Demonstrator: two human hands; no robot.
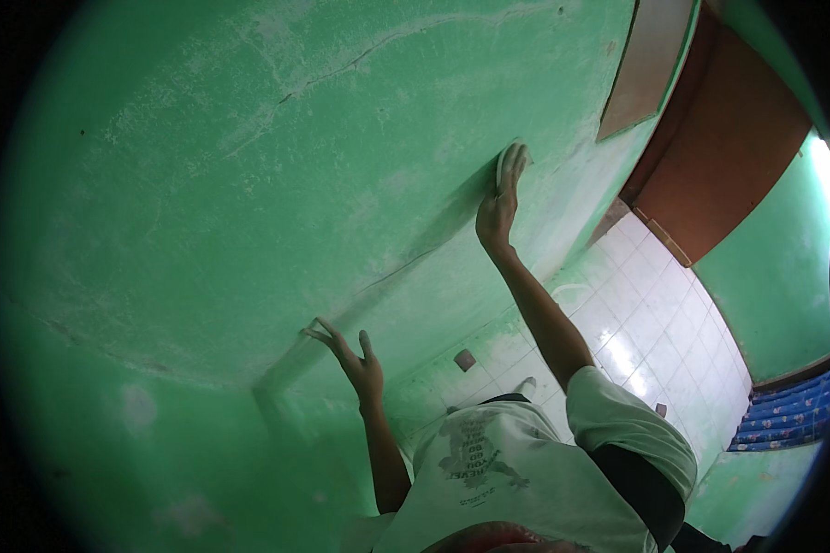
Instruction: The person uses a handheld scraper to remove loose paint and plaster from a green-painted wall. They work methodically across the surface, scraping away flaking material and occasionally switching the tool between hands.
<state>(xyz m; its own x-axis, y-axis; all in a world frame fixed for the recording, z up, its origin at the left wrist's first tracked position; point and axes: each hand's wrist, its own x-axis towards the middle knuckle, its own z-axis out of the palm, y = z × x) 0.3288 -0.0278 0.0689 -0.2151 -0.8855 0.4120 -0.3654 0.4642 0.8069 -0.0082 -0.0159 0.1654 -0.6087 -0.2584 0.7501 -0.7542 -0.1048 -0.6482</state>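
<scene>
A green painted plaster wall (304, 207) fills most of the view, its paint scuffed and whitish in patches. My right hand (501, 207) presses a small flat sheet (501, 166), seemingly sandpaper, against it. Only the pale edge and a corner of that sheet show from under my fingers. Lower and to the left, my left hand (360, 370) is spread and holds nothing, its fingertips at the wall's surface. A thin crack (404, 264) runs between the two hands. Higher up, a longer crack (356, 62) crosses the wall.
White floor tiles (622, 304) lie below, dusted green near the wall. On them are a small brown-grey square piece (465, 359) and another small piece (661, 410). At right stand a brown door (726, 138) and a blue patterned curtain (788, 411). A framed panel (647, 66) edges the wall.
</scene>
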